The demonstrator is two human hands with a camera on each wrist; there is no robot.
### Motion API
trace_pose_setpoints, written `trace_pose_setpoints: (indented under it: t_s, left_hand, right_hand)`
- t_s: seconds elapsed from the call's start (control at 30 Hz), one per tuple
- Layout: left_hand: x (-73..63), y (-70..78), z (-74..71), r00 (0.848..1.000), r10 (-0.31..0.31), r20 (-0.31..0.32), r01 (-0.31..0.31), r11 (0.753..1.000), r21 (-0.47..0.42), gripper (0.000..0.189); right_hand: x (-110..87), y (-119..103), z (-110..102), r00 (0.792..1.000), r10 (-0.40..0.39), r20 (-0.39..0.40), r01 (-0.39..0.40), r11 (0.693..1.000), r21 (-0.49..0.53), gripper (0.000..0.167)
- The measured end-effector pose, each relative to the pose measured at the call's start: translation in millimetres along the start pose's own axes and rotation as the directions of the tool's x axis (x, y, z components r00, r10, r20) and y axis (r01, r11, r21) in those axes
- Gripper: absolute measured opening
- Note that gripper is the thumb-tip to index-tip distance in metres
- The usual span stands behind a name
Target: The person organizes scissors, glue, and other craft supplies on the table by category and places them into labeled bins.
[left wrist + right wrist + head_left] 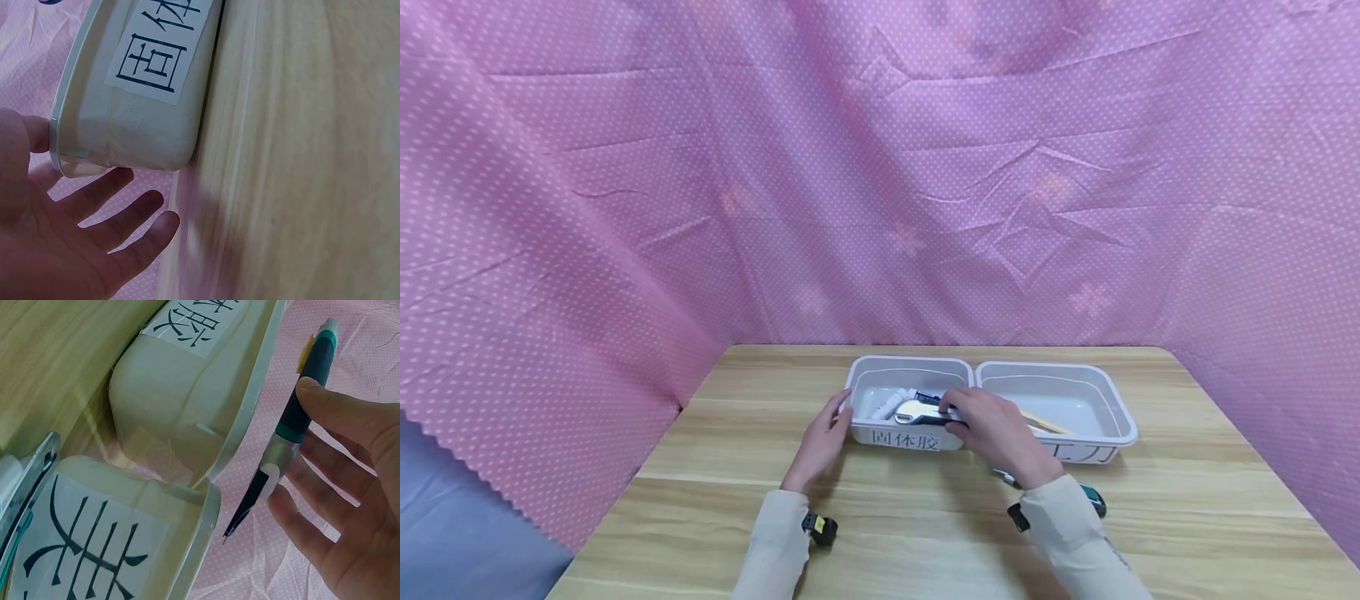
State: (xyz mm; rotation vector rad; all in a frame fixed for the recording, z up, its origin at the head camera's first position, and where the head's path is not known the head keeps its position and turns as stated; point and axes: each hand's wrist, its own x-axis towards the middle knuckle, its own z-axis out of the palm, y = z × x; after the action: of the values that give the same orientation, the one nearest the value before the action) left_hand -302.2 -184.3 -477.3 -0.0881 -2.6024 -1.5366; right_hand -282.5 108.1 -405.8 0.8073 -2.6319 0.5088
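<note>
My right hand point(992, 421) pinches a dark utility knife point(304, 394) between thumb and fingers, over the front of the left white box point(951, 439). The knife has teal bands, a silver collar and a narrow pointed end. Inside that box lie a white glue stick point(891, 404) and a blue object point(927, 397), partly hidden by the knife and hand. My left hand point(822, 442) touches the box's left front corner. In the left wrist view its thumb meets the rim, while the other fingers spread loosely beside the wall.
Beside it on the right stands a second white labelled box point(1112, 437) with a yellow utility knife point(1043, 421) in it. A green and black object point(1093, 500) lies on the wooden table point(917, 533), partly under my right forearm. Pink dotted cloth point(880, 208) hangs behind.
</note>
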Motion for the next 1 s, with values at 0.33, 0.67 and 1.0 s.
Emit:
trace_pose_setpoints:
  t_s: [0.33,0.67,1.0]
  left_hand:
    - [-0.1,1.7,0.4,1.000,-0.008,-0.005,0.008,1.000,0.005,0.050]
    - [-0.5,0.0,2.4,1.000,-0.015,0.000,0.015,1.000,0.006,0.050]
    - [-3.4,1.7,2.3,1.000,-0.022,-0.006,0.022,1.000,0.003,0.050]
  right_hand:
    - [9.7,1,7,1.000,0.014,0.025,-0.015,1.000,0.008,0.022]
    - [15.7,3,16,0.998,0.042,0.056,-0.044,0.999,0.022,0.020]
    - [23.1,1,18,0.997,0.041,0.073,-0.044,0.998,0.038,0.017]
